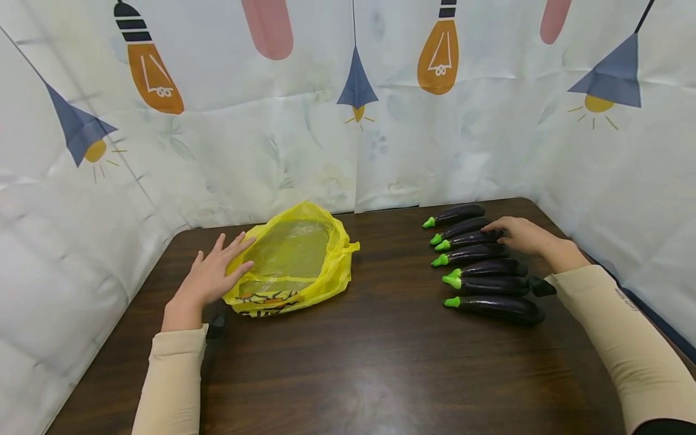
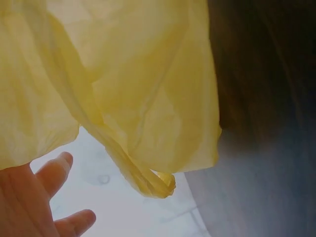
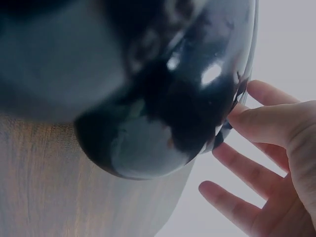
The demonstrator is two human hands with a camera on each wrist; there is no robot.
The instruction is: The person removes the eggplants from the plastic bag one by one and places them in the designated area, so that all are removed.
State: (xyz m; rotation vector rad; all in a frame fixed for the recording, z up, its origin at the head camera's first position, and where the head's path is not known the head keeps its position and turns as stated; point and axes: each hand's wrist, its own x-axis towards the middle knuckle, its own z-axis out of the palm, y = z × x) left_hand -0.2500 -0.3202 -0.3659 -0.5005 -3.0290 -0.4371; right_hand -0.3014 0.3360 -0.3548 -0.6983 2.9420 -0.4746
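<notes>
My left hand is spread at the left rim of a yellow plastic bag, its mouth held wide and facing up. In the left wrist view, the fingers stand splayed beside the thin yellow film, not curled round it. On the right, several dark purple eggplants with green stem caps lie side by side in a column. My right hand reaches over the blunt ends of the upper ones. Seen from the right wrist, thumb and fingertips are right at a glossy eggplant's side, the other fingers extended and apart.
Everything lies on a dark brown wooden table. A white sheet printed with lamps and bulbs hangs behind and along both sides. Dark wrist cameras sit at the cuffs, the right one close to the lower eggplants.
</notes>
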